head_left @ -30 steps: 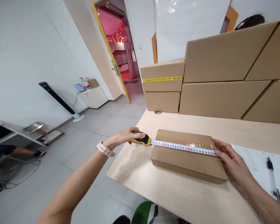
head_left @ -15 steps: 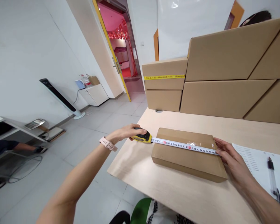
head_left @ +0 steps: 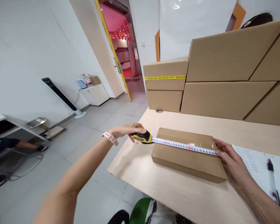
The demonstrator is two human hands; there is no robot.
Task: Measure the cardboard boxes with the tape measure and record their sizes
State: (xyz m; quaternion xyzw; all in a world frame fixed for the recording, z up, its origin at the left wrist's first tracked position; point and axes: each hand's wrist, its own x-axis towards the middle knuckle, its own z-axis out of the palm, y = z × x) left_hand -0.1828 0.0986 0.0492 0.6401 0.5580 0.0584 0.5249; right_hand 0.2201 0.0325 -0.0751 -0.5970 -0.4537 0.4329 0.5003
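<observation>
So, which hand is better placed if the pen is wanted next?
Probably the right hand: it is at the end of the box nearer the pen. The left hand grips the tape measure beyond the opposite end. The right might first have to leave the blade.

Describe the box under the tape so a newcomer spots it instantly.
Start at the pale table, with large brown cartons stacked along its far side. In front of them, between the person's left hand and right hand, lies a low, flat brown box. Unlike the stacked cartons, it has a white numbered tape blade stretched across its top.
</observation>
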